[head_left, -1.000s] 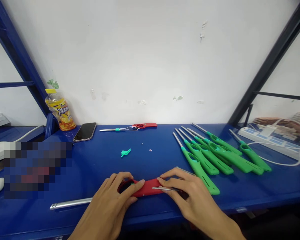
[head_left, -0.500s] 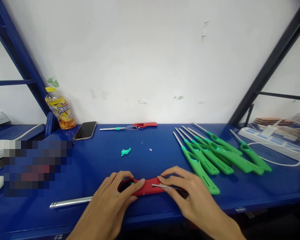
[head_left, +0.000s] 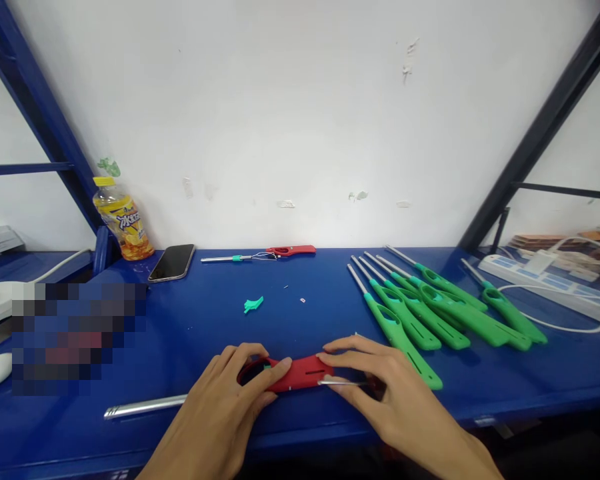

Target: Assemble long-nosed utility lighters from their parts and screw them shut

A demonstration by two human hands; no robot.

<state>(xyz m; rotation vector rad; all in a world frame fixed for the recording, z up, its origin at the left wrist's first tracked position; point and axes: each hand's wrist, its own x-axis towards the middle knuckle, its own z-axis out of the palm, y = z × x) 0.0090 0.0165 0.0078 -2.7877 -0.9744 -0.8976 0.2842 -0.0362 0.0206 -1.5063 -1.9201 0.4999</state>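
Observation:
A red long-nosed gas lighter (head_left: pixel 300 374) lies across the front of the blue table, its silver barrel (head_left: pixel 145 405) pointing left. My left hand (head_left: pixel 225 400) grips it around the trigger opening, thumb pressed on the handle. At the handle's right end, the fingertips of my right hand (head_left: pixel 380 380) touch the red shell. That hand is closed on a slim screwdriver-like tool (head_left: pixel 343 383); its thin metal shaft points left beside the handle's lower edge, and my palm mostly hides its dark grip. A green plastic piece (head_left: pixel 253 305) lies beyond my hands.
Several green gas lighters (head_left: pixel 405 343) lie at the right, near a white power strip (head_left: pixel 545 287). Toward the wall are an opened red lighter shell (head_left: pixel 293 251), a barrel with wires (head_left: pixel 225 259), a phone (head_left: pixel 173 263) and a drink bottle (head_left: pixel 125 223). A blurred-out patch covers something left.
The tool's tip has moved off the slot in the red handle, down and right toward its lower edge. My left hand keeps its hold. The view has shifted slightly.

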